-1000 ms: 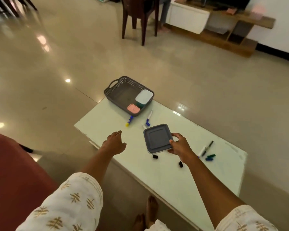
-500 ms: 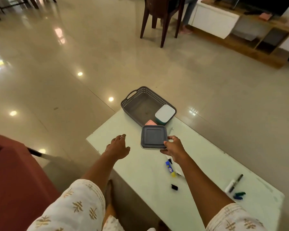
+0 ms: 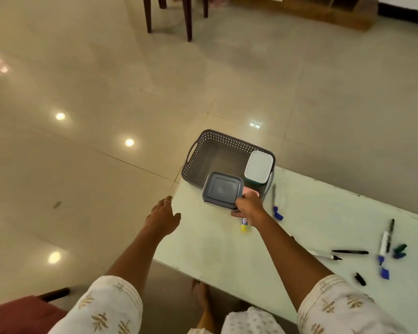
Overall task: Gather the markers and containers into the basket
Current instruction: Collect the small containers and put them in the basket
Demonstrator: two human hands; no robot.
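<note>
Over the basket (image 3: 227, 141) near rim, the right hand (image 3: 247, 206) grips the grey box (image 3: 221, 190) by its corner, probably to lower it inside beside the white box (image 3: 258, 166). Left hand (image 3: 163, 216) hangs relaxed, empty. Markers (image 3: 384, 244) lie right of the basket.

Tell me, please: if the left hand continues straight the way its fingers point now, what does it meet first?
Probably nothing on the table. The left hand points up-left past the table corner toward bare floor; the basket lies to its right, though depth is unclear.
</note>
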